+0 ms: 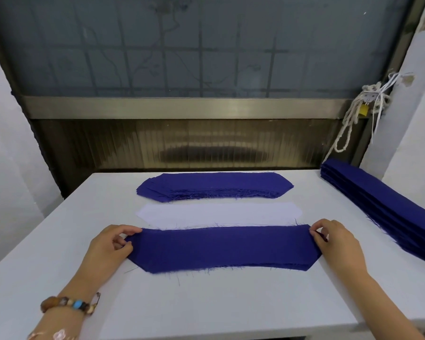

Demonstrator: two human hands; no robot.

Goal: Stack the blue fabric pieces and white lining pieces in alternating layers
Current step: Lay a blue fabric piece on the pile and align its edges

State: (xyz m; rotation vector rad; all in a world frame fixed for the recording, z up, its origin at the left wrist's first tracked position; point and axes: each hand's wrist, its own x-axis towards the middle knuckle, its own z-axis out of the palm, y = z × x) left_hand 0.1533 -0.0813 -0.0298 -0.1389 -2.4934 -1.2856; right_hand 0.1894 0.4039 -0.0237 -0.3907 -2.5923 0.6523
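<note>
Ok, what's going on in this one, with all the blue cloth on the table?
A person at a white table pinches a blue fabric piece by its ends, with the left hand at the left end and the right hand at the right end. The piece lies flat, seemingly on top of a thin near pile. Just behind it lies the white lining, and behind that a far blue stack. A taller side stack of blue cloth sits along the table's right edge.
</note>
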